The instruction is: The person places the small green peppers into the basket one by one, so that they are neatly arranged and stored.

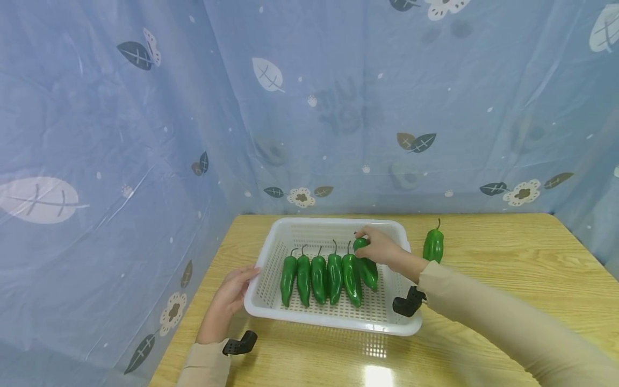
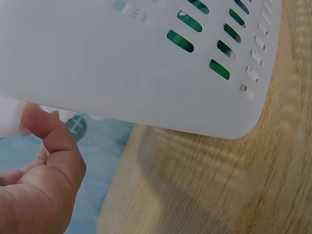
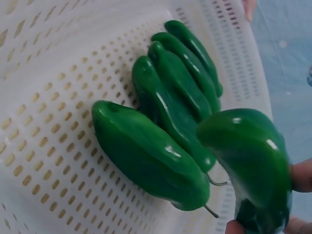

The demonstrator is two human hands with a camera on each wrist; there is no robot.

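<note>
A white plastic basket with slotted walls holds a row of several long green peppers, their stems toward the far side. My left hand grips the basket's left rim; in the left wrist view its bent fingers meet the rim beneath the white wall. Over the right part of the basket, my right hand pinches a green pepper near its stem end. That pepper's body hangs down beside the row's rightmost pepper. Whether its tip touches the basket floor, I cannot tell.
Another green pepper lies on the wooden table, to the right of the basket and partly behind my right sleeve. A blue patterned sheet hangs behind the table and along its left side.
</note>
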